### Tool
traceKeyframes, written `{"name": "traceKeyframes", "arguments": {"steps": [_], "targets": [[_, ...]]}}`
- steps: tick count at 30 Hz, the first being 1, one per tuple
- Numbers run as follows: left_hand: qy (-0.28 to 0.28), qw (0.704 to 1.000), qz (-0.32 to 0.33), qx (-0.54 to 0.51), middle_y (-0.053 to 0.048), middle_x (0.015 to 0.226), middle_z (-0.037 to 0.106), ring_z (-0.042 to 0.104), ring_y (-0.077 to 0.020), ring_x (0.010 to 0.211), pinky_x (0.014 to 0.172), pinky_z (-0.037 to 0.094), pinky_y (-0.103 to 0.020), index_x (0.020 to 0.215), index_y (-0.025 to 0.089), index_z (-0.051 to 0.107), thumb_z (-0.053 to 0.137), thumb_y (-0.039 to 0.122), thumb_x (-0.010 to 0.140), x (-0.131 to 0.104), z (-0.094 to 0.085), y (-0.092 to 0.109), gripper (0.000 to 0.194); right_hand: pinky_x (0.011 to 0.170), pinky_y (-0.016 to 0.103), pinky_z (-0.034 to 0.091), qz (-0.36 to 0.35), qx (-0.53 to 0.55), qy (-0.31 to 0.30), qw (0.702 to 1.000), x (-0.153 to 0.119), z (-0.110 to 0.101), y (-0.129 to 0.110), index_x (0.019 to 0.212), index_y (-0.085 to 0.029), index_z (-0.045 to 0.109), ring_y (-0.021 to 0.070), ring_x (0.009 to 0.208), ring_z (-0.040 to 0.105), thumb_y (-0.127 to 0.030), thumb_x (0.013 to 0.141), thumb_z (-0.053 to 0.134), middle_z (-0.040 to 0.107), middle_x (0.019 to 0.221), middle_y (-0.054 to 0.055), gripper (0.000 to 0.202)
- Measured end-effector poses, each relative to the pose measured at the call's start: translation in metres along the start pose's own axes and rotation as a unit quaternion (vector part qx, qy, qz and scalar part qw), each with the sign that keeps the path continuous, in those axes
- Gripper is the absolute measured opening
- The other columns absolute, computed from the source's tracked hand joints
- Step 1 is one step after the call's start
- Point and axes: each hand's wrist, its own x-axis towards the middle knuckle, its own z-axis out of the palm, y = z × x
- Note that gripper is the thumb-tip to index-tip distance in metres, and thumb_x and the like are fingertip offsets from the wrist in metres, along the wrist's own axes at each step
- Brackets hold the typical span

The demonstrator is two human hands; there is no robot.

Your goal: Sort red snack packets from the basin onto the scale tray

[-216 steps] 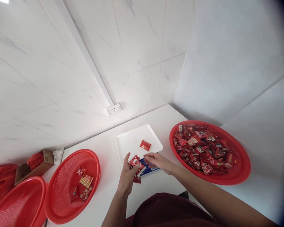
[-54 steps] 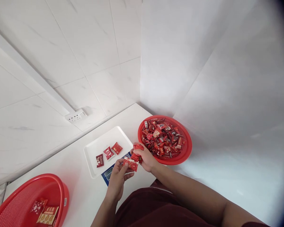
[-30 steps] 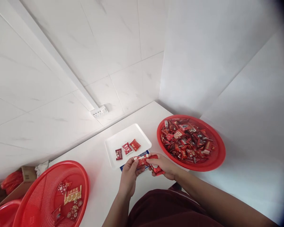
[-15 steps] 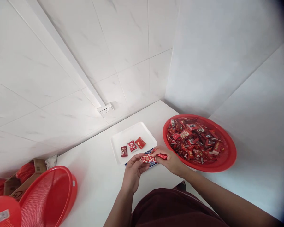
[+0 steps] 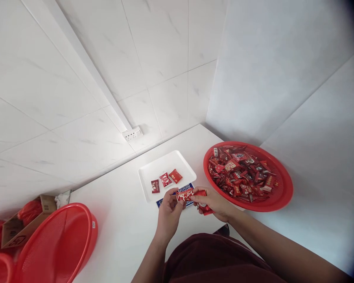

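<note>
A red-and-white patterned candy packet [image 5: 185,195] is pinched in my left hand [image 5: 170,208], and the fingertips of my right hand touch its right end. My right hand [image 5: 210,202] is closed on red candy packets [image 5: 202,199]; the fingers partly hide how many. Beyond my hands lies a white tray [image 5: 171,158] with a dark red packet [image 5: 155,186], a red-and-white packet [image 5: 166,179] and an orange-red packet [image 5: 175,176] in a row. Under my hands, the blue keypad of a scale [image 5: 161,202] shows at the tray's near edge.
At the right, a round red basket [image 5: 287,188] holds many red candy packets. To the left stands a red basket [image 5: 90,243] tilted on its side, with a cardboard box [image 5: 32,224] behind it. A socket [image 5: 132,134] is on the tiled wall.
The packets in my right hand have turned and show more of their faces. My left hand has shifted slightly right with its packet. The packets on the tray stay as they were.
</note>
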Motion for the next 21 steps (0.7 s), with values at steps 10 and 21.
{"name": "traceKeyframes", "arguments": {"steps": [10, 21], "targets": [[0.018, 0.998, -0.018, -0.059, 0.0, 0.076, 0.064, 0.059, -0.0121, 0.071, 0.07, 0.048, -0.028, 0.093, 0.019, 0.054, 0.069, 0.034, 0.066, 0.0014, 0.0001, -0.0007, 0.034, 0.043, 0.02, 0.037, 0.021, 0.049, -0.015, 0.998, -0.0022, 0.0018, 0.0052, 0.077, -0.019, 0.053, 0.0069, 0.042, 0.048, -0.037, 0.058, 0.074, 0.056, 0.054, -0.005, 0.034], [0.029, 0.994, -0.062, -0.08, -0.003, 0.075, 0.064, 0.06, -0.0133, 0.065, 0.062, 0.05, -0.028, 0.08, 0.016, 0.056, 0.063, 0.048, 0.067, 0.0002, -0.0028, 0.0004, 0.035, 0.044, 0.021, 0.037, 0.015, 0.048, -0.003, 0.999, -0.0033, 0.0012, 0.0088, 0.077, -0.019, 0.054, 0.0082, 0.044, 0.048, -0.036, 0.062, 0.068, 0.055, 0.055, -0.004, 0.026]]}}
